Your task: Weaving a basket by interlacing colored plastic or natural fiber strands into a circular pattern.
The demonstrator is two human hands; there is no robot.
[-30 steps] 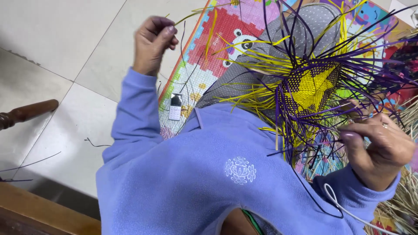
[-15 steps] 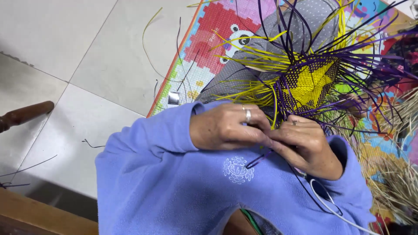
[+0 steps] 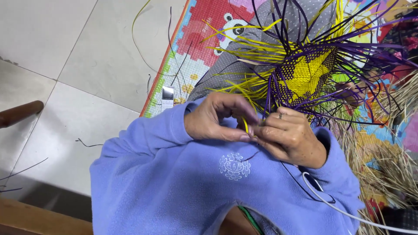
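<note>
A thin yellow weaving strip [image 3: 246,127] is pinched between the left hand [image 3: 215,123] and right hand [image 3: 291,138], just below the half-woven purple-and-yellow panel [image 3: 305,76] held over the lap. If tugged sharply, the strip could be kinked or snapped.

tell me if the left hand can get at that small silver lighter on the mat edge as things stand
Probably yes: the lighter lies bare on the mat beyond the left hand, nothing between, though its fingers pinch a yellow strand.
</note>
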